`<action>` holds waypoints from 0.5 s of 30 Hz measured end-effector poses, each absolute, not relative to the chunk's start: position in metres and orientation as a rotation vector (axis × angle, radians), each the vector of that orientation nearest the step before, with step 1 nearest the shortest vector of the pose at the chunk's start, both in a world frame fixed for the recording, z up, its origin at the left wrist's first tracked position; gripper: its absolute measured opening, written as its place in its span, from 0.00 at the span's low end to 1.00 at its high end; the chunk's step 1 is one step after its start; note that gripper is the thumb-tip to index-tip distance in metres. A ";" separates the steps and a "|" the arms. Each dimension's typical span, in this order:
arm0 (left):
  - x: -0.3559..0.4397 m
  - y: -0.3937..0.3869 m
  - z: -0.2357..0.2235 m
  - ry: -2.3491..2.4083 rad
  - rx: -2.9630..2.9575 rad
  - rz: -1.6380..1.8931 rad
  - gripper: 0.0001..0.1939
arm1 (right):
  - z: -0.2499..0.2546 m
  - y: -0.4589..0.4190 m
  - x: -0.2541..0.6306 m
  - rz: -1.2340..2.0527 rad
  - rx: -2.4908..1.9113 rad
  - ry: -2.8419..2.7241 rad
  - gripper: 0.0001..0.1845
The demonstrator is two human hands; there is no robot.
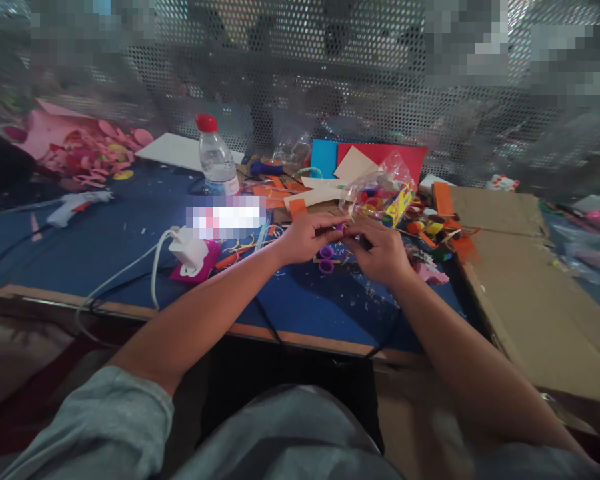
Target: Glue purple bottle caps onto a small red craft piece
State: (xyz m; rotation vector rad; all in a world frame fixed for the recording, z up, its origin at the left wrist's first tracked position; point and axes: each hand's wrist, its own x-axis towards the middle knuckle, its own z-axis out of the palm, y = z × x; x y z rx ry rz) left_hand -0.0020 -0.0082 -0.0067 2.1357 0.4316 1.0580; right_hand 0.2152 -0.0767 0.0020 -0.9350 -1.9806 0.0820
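Two purple cups (326, 267) sit on the table (300, 307). Beyond them, the left hand (310, 237) pinches a purple piece (340, 227); the right hand (381, 252) meets it, grip unclear. This seems close fingerwork, calling for steadiness.

- On our worktop (320, 313), the glue gun (73, 210) lies left of the bottle (217, 163).
- We see the charger (187, 248) before the bottle.
- Two cups (326, 267) lie between our left hand (305, 237) and right hand (380, 250).
- Behind our hands lies the plastic bag (377, 190).
- Cardboard (540, 293) lies to our right.
- Mesh (300, 60) stands behind the worktop.
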 end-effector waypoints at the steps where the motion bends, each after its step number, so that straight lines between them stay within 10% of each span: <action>1: -0.002 -0.008 -0.007 0.410 2.161 1.054 0.21 | 0.002 -0.076 0.216 0.092 -0.932 -1.987 0.04; 15: -0.005 -0.009 -0.004 0.426 2.188 1.002 0.22 | 0.006 -0.076 0.221 0.122 -0.996 -2.031 0.04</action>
